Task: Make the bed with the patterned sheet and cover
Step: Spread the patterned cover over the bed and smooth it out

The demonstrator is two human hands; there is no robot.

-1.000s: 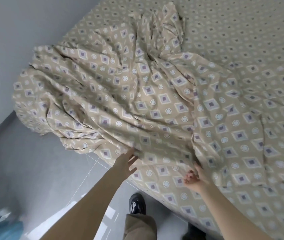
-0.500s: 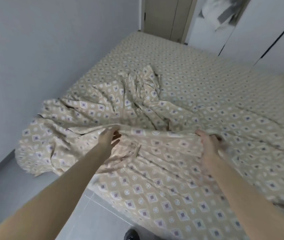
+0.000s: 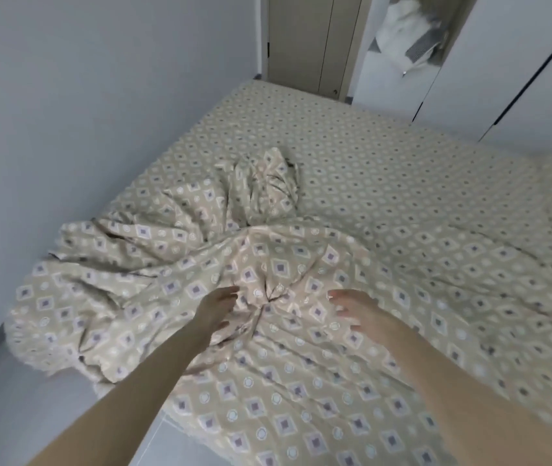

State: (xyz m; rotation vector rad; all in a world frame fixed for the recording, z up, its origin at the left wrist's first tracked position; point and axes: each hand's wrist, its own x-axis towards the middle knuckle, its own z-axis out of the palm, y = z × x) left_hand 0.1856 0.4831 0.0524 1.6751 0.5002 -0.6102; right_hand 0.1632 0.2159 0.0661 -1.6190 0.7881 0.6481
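1. Left hand [image 3: 215, 314] on the crumpled beige diamond-patterned fabric cover [image 3: 173, 277], fingers loosely curled around a gathered fold.
2. Right hand [image 3: 357, 311] just beside it, fingers spread, resting on the same cloth, gripping nothing.
3. Cover bunched at the bed's near left corner, spilling over the edge.
4. Matching beige patterned fitted sheet [image 3: 385, 156] flat across the mattress beyond.
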